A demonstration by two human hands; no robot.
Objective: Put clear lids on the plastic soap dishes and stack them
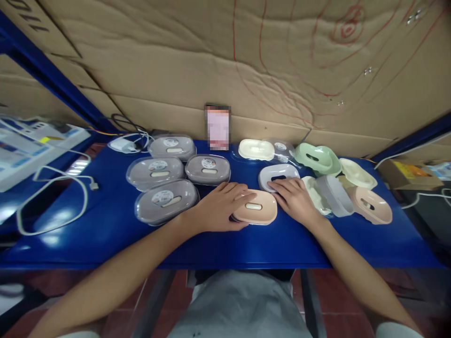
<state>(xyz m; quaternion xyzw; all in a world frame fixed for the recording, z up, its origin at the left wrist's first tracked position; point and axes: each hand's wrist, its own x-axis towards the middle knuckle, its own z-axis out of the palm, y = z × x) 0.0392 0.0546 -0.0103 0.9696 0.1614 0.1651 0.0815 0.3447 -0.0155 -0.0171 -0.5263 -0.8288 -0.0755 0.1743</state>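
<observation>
Peach soap dish (264,213) on blue table (246,249) | my left hand (219,206) grasps its left end | my right hand (295,199) touches lilac soap dish (282,170), grip: cannot tell | judged step: handling; next move calls for steady left hold

Blue table (232,251) (glossy): peach dish (263,207), 4 grey dishes (167,206).

This looks like a workshop or small factory station. The blue tabletop (246,251) stands between blue metal beams (66,83), backed by creased cardboard (158,65) with red scrawled lines. Similar oval plastic dishes (262,214) repeat across it in several colours, like batch goods. A white charger (122,144) lies toward the back left; red tiles (338,321) show on the floor below.
</observation>
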